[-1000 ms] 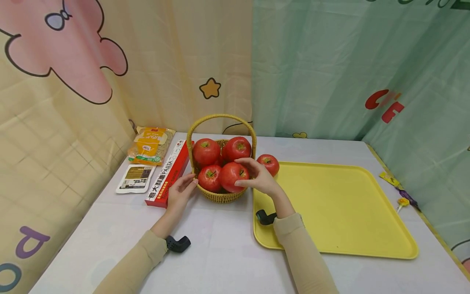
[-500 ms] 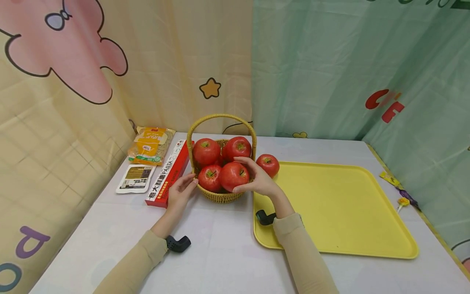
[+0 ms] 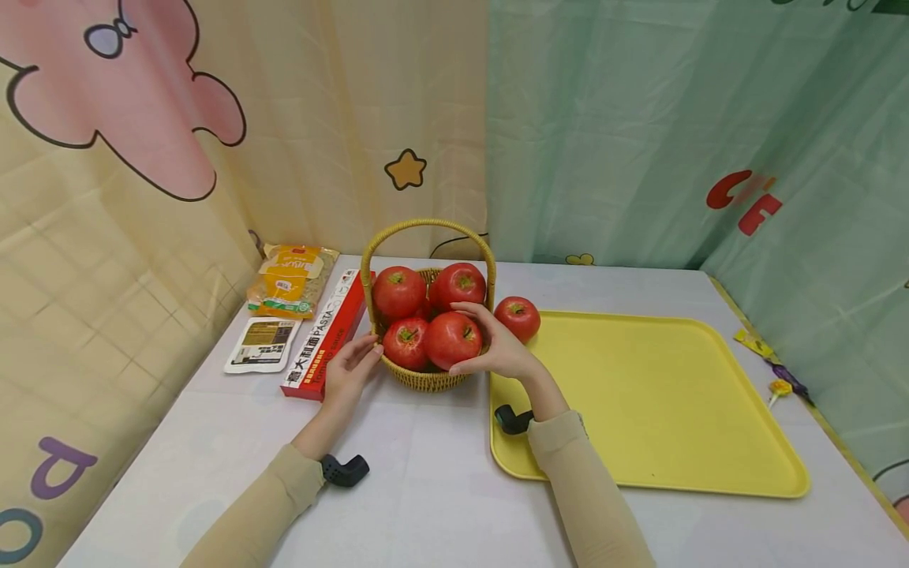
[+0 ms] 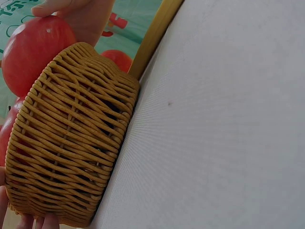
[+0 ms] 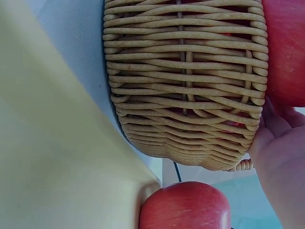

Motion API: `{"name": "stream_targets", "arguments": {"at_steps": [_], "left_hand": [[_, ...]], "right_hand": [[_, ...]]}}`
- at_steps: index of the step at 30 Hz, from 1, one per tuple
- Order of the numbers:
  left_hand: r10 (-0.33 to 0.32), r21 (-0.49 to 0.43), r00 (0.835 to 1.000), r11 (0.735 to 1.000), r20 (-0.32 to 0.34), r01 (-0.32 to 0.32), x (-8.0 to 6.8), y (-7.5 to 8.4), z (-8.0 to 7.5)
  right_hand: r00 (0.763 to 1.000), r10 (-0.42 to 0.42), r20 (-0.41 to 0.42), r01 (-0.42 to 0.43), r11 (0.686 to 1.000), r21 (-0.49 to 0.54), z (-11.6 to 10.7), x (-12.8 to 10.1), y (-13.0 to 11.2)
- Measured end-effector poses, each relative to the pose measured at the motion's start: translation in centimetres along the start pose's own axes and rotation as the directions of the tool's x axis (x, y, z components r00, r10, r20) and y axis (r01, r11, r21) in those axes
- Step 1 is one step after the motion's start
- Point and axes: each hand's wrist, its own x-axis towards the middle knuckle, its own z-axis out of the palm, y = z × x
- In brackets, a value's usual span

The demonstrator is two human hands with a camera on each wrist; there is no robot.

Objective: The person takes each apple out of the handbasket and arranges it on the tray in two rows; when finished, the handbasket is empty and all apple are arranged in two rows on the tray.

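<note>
A woven basket with an arched handle holds several red apples. On its left side my left hand grips the rim; in the left wrist view its fingers lie against the weave. My right hand holds the front right apple at the top of the basket, thumb low and fingers over its upper right. That same apple stands above the rim in the left wrist view. Another apple rests outside the basket at the tray's back left corner.
A yellow tray lies on the right, beneath my right forearm. Left of the basket are a red pasta box, a white pouch and an orange-labelled bag. Wrapped candies lie by the right table edge.
My right thumb has slid slightly down the front right apple, and the hand has stayed at it. The left hand and the basket have kept their places.
</note>
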Motion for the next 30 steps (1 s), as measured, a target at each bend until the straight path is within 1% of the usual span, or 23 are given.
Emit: {"name": "stream_targets", "arguments": {"at_steps": [5, 12, 16, 19, 23, 25, 27, 30], "left_hand": [[0.001, 0.006, 1.0, 1.0, -0.005, -0.001, 0.2, -0.1, -0.1], [0.01, -0.033, 1.0, 0.999, -0.015, -0.01, 1.3, -2.2, -0.6], [0.022, -0.017, 1.0, 1.0, -0.015, -0.022, 1.4, -2.6, -0.7], [0.015, -0.01, 1.0, 1.0, -0.011, -0.015, 1.4, -2.6, -0.7], [-0.013, -0.016, 1.0, 1.0, -0.006, 0.013, 1.5, -2.5, -0.7], [-0.021, -0.017, 1.0, 1.0, -0.004, 0.021, 1.5, -2.5, -0.7], [-0.021, -0.019, 1.0, 1.0, -0.002, 0.021, 1.6, -2.5, -0.7], [-0.019, -0.014, 1.0, 1.0, -0.001, 0.019, 1.6, -2.6, -0.7]], "right_hand": [[1.0, 0.019, 0.001, -0.019, 1.0, -0.012, 0.0, 0.0, -0.3], [0.999, 0.04, 0.008, -0.04, 0.999, -0.028, 0.1, -0.1, -0.5], [0.999, 0.054, 0.001, -0.054, 0.997, -0.051, -0.1, -0.2, -0.7], [0.999, 0.05, 0.004, -0.049, 0.997, -0.056, -0.5, -0.4, -0.6], [1.0, 0.007, 0.018, -0.007, 1.0, -0.017, -1.9, -0.7, 0.2], [1.0, -0.019, 0.014, 0.019, 0.999, 0.026, -3.0, -0.9, 0.7], [0.999, -0.048, -0.001, 0.048, 0.996, 0.075, -4.2, -1.5, 0.9], [0.996, -0.07, -0.056, 0.076, 0.989, 0.13, -6.3, -3.0, 0.7]]}}
